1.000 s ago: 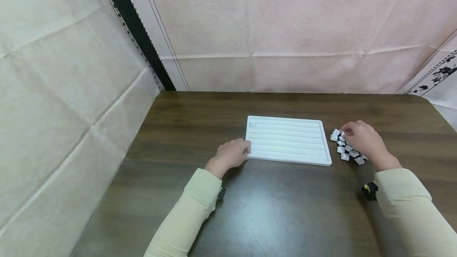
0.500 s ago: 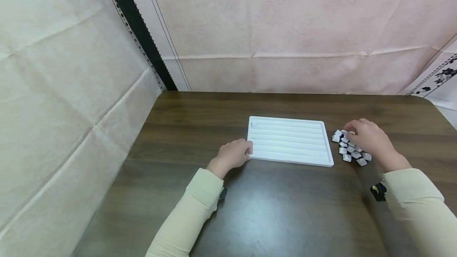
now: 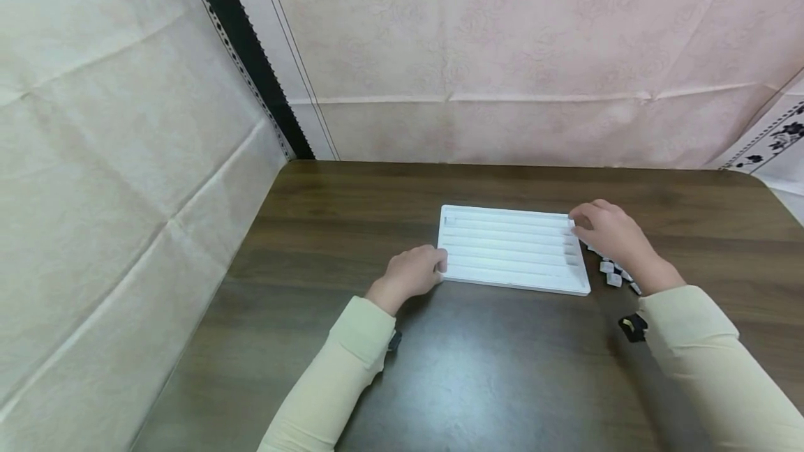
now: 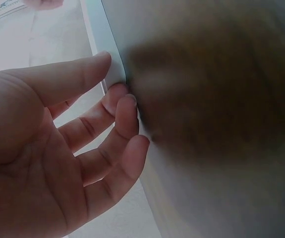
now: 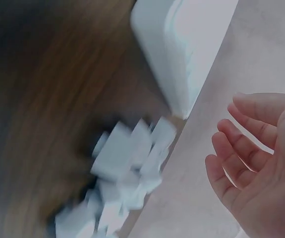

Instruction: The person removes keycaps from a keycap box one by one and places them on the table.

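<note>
A white rectangular tray (image 3: 509, 250) with several parallel ridges lies flat on the table. My left hand (image 3: 411, 270) grips its near left corner, with the thumb on one face and curled fingers on the other in the left wrist view. Above the tray's far right corner is my right hand (image 3: 612, 232), casting small shadows on the ridges. Thumb and forefinger meet at their tips; whether something small sits between them is hidden. Just right of the tray lie several small white tiles (image 5: 115, 153) in a loose cluster, partly covered by the right hand in the head view.
The dark brown wooden table (image 3: 352, 215) extends in front of and left of the tray. Pale patterned cloth (image 3: 502, 54) hangs behind it, and another cloth (image 3: 125, 194) hangs along the left side. Dark devices are strapped beneath both wrists.
The right hand has left the tile cluster and moved left over the tray's far right corner. The left hand keeps its grip on the tray. The head view has shifted slightly.
</note>
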A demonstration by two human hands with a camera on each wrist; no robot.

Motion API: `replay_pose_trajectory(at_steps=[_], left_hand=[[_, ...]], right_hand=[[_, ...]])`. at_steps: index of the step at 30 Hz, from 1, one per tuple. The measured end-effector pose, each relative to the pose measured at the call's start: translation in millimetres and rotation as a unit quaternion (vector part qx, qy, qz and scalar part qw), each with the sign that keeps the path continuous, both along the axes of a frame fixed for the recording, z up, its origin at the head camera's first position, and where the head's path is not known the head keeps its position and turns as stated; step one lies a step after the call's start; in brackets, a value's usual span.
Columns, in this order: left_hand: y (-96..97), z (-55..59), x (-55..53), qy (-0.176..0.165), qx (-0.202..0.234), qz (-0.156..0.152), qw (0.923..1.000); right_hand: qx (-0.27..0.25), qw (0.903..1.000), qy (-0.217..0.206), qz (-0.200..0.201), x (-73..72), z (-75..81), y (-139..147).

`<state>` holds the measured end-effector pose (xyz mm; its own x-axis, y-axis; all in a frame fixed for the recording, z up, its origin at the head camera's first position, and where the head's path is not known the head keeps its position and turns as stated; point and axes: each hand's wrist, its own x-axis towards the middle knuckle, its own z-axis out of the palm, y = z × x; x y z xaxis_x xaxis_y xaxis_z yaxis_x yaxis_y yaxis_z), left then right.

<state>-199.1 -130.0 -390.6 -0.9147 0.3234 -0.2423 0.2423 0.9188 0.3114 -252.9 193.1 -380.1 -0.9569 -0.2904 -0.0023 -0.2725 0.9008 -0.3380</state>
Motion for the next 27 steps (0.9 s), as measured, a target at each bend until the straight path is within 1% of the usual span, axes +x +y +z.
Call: replay_pose_trajectory(at_steps=[5,12,19,27], left_hand=[[-0.2,1.2,0.5,-0.001,0.001,0.002,1.0000],[0.5,-0.4,-0.1,-0.001,0.000,0.003,1.0000],[0.2,-0.5,0.4,-0.002,-0.002,0.003,1.0000],[0.2,-0.8,-0.5,-0.001,-0.011,-0.002,0.9999]], right_hand=[[-0.010,0.9999,-0.002,0.009,-4.3,-1.2,-16.0],[-0.024,0.9996,-0.003,0.012,-8.2,-1.1,-39.6],[-0.037,0.9989,0.002,0.029,-12.7,1.5,-60.1],[-0.047,0.9981,-0.003,0.041,-17.1,-3.2,-83.2]])
